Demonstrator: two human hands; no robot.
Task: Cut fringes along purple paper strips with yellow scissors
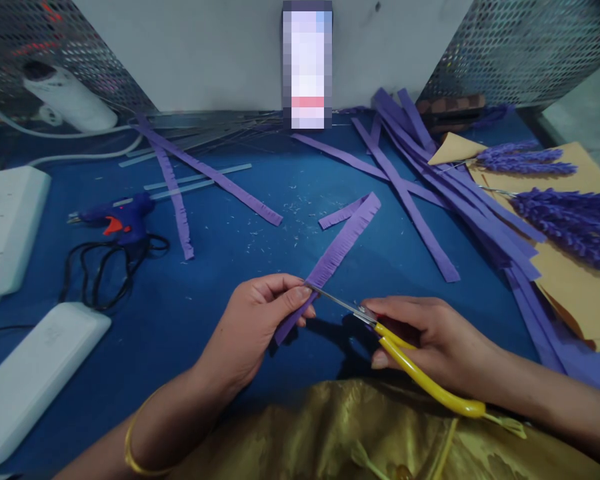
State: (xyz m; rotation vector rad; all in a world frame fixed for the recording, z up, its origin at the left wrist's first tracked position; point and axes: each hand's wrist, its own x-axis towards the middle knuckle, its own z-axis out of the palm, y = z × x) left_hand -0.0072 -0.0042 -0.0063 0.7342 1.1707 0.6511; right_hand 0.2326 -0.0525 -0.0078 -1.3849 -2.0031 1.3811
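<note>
My left hand (260, 320) pinches a long purple crepe-paper strip (341, 243) near its lower end, thumb on top. The strip runs up and to the right over the blue table (220, 280), and its edge is cut into a fine fringe. My right hand (430, 340) grips yellow-handled scissors (410, 363). Their metal blades point left and meet the strip's edge just beside my left thumb.
Several loose purple strips (415, 193) lie across the table's back and right. Finished purple flower sprigs (575, 213) rest on tan paper (575, 280) at right. At left are a blue glue gun (123, 220) with black cord and white power strips (10, 227).
</note>
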